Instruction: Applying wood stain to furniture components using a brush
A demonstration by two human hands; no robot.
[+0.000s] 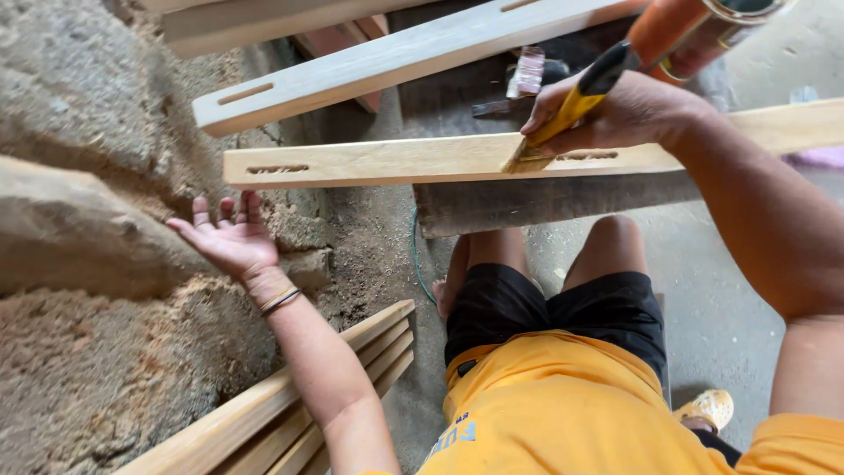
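Observation:
My right hand [615,113] grips a chisel with a yellow and black handle [576,104]. Its blade tip sits in a slot of a pale wooden plank [396,162] that lies across a dark wooden block [545,204]. My left hand [230,236] is open, palm up, fingers spread, resting against the rough stone wall [97,220] at the left. It holds nothing and wears thin bangles at the wrist. An orange cylindrical object [694,31] shows at the top right, above my right hand.
A second slotted plank [369,66] leans behind the first. A stack of planks [290,418] lies below my left arm. A hammer-like tool [525,79] rests on the dark block. Sawdust covers the ground. My bent legs in black shorts [554,308] sit underneath.

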